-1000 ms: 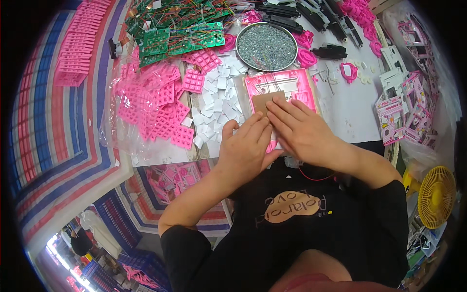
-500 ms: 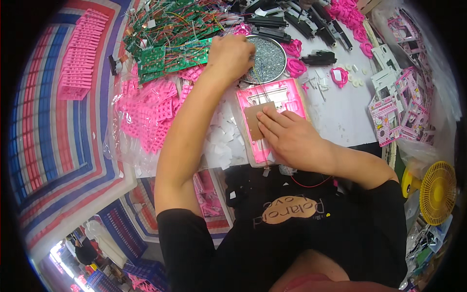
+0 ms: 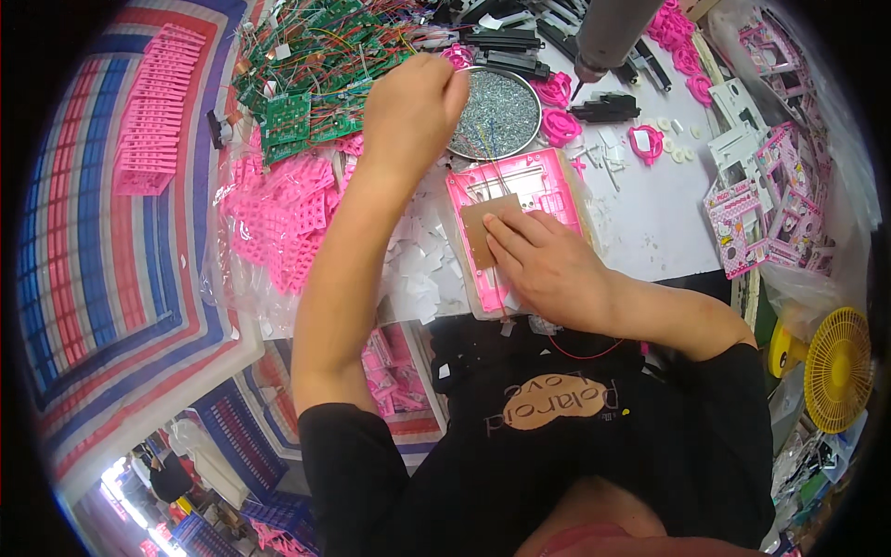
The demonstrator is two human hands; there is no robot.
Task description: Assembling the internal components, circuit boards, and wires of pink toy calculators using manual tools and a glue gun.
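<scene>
White table (image 3: 664,223), left hand (image 3: 413,111) partly hiding dish (image 3: 538,107), circuit boards (image 3: 288,119), screwdriver (image 3: 613,32)

From here I can't see the fingers of the left hand (image 3: 408,107), upper middle of the frame, so whatever they may hold is hidden. The right hand (image 3: 543,265) covers part of the brown board (image 3: 477,243) and pink case (image 3: 562,190). The top edge cuts off a grey tool (image 3: 614,32). I find the metal bits (image 3: 501,100) too small to identify.
</scene>
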